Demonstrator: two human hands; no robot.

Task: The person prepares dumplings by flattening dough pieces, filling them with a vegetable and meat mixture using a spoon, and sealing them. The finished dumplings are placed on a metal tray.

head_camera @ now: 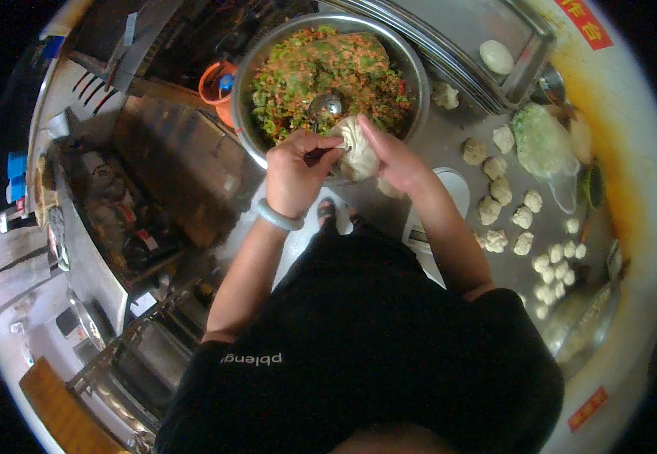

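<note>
A pleated dough bun (356, 148) is held between both hands over the near rim of a big steel bowl. My left hand (303, 162), with a pale bangle at the wrist, pinches the gathered dough folds between thumb and fingertips. Cupped around the bun's right side is my right hand (389, 153), its fingers partly hidden by the dough. The steel bowl (422, 85) holds a chopped green and orange filling (328, 62). A metal spoon (325, 106) rests in that filling, just beyond the bun. Part of another pale dough piece shows below my right hand.
Lumps of dough (500, 191) and smaller dough balls (558, 269) lie on the right worktop, near a plastic bag of green stuff (541, 139). Stacked metal trays (476, 85) carry one bun (496, 57). An orange container (215, 85) stands left of the bowl; a scale (419, 230) sits beneath my right forearm.
</note>
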